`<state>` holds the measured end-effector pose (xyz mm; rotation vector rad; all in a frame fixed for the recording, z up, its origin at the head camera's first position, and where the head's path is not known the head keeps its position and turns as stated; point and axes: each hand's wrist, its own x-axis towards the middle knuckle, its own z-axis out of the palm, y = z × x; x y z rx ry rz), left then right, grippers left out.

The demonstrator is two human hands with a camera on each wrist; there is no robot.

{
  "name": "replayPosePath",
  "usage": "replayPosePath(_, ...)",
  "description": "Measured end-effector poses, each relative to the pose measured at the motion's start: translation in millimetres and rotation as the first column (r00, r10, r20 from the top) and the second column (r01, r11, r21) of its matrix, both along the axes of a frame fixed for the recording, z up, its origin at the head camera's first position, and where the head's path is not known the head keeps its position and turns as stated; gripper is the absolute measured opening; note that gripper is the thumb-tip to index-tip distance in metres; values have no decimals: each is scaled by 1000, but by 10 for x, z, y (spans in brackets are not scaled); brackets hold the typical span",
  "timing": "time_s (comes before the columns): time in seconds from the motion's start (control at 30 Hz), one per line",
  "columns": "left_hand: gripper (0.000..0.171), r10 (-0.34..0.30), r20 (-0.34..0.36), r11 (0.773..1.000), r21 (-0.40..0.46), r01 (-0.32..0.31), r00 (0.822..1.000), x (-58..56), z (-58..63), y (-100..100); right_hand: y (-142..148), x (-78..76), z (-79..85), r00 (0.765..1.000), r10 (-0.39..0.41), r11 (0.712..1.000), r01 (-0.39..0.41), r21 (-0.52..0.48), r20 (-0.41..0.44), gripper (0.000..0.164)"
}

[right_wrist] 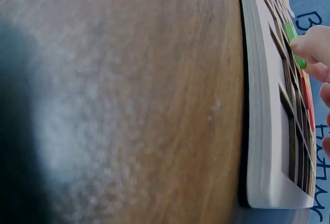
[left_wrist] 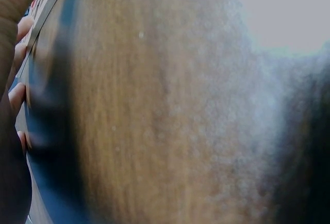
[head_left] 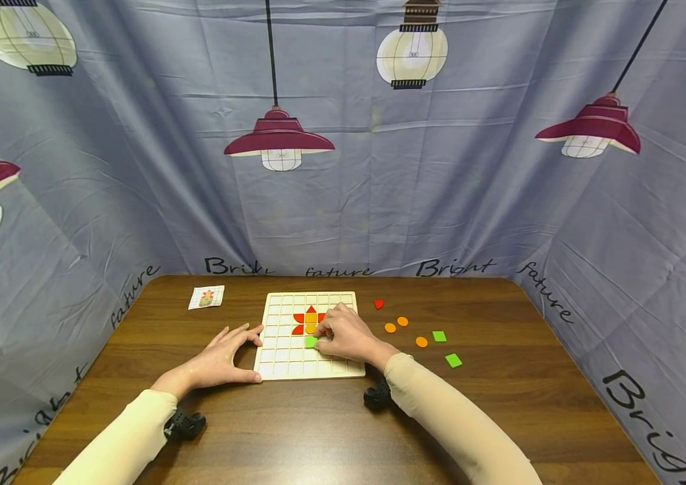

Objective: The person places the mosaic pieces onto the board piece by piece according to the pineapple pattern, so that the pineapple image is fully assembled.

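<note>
A cream grid board lies on the table, bearing a small figure of red, orange and green pieces. My left hand rests at the board's left side, thumb at the near corner and index finger farther up the edge. In the left wrist view its fingers show at the frame's edge. Over the middle of the board, my right hand pinches a green square just below an orange circle. The right wrist view shows thumb and finger on that green square. The hand hides part of the figure's right side.
Right of the board lie a red piece, several orange circles and two green squares. A pattern card with a coloured figure lies at the back left. Printed curtains stand behind the wooden table.
</note>
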<state>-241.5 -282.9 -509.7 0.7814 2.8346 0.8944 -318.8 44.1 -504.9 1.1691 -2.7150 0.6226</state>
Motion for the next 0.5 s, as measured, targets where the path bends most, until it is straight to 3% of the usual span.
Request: replayPosePath(0.5,63,0,0,1000,4,0,1000,-1,-4,7,-19,-9,-13,999,-40,999,40,-2,15,13)
